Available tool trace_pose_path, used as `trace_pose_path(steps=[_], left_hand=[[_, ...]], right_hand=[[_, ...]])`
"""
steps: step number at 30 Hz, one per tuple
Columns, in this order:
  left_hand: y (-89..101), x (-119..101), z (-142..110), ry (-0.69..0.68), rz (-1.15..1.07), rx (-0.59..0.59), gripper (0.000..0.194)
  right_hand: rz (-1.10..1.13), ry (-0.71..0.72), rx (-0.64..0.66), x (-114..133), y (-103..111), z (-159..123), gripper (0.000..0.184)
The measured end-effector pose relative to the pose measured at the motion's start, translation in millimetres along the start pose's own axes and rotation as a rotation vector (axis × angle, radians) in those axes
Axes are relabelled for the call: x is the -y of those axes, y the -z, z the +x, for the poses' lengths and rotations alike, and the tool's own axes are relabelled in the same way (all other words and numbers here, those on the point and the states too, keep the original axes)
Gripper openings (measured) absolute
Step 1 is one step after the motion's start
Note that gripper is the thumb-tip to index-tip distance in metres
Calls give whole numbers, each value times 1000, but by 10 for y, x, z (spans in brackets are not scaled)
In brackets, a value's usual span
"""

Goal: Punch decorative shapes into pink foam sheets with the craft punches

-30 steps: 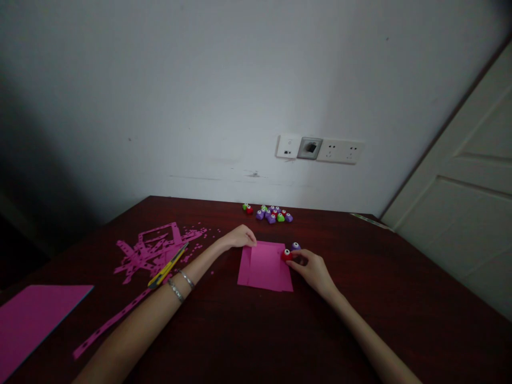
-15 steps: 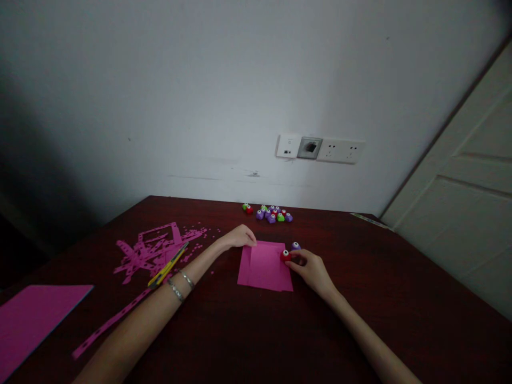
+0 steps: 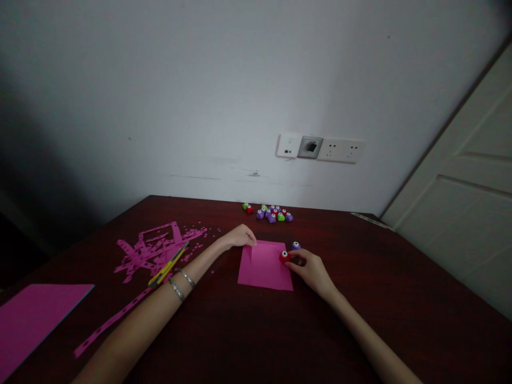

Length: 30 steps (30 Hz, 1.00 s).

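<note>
Paper [image 3: 266,272] is laid on the dark counter [image 3: 256,336], its far left corner pinched by left hand [image 3: 241,236], likely for steadiness. Red punch [image 3: 284,257] is pinched by right hand [image 3: 312,269] at paper's right edge, presumably for control. Scraps [image 3: 140,260] are heaped left. Counter is backed by grey wall [image 3: 160,106].

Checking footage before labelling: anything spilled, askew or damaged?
Yes. Pink scraps and tiny bits lie strewn in a messy heap on the table, a yellow knife among them. Dark scuffs mark the otherwise pale wall.
</note>
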<state>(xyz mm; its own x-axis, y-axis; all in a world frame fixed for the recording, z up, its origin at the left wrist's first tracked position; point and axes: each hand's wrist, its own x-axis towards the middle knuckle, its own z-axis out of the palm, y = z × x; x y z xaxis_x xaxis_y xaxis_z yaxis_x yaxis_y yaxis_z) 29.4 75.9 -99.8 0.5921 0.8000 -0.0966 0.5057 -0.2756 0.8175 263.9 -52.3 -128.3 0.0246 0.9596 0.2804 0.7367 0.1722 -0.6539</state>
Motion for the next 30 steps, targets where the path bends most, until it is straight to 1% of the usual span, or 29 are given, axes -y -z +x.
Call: trace_pose_path(steps=[8, 14, 23, 30], left_hand=[[-5, 28, 10, 9, -10, 1, 15], [0, 54, 32, 0, -4, -1, 14], [-12, -25, -24, 30, -11, 0, 14], [-31, -18, -35, 34, -21, 9, 14]], right_hand=[[-4, 4, 38, 35, 15, -6, 29], [-2, -1, 40, 30, 18, -5, 29], [5, 15, 46, 33, 6, -5, 29], [11, 15, 80, 84, -4, -12, 28]])
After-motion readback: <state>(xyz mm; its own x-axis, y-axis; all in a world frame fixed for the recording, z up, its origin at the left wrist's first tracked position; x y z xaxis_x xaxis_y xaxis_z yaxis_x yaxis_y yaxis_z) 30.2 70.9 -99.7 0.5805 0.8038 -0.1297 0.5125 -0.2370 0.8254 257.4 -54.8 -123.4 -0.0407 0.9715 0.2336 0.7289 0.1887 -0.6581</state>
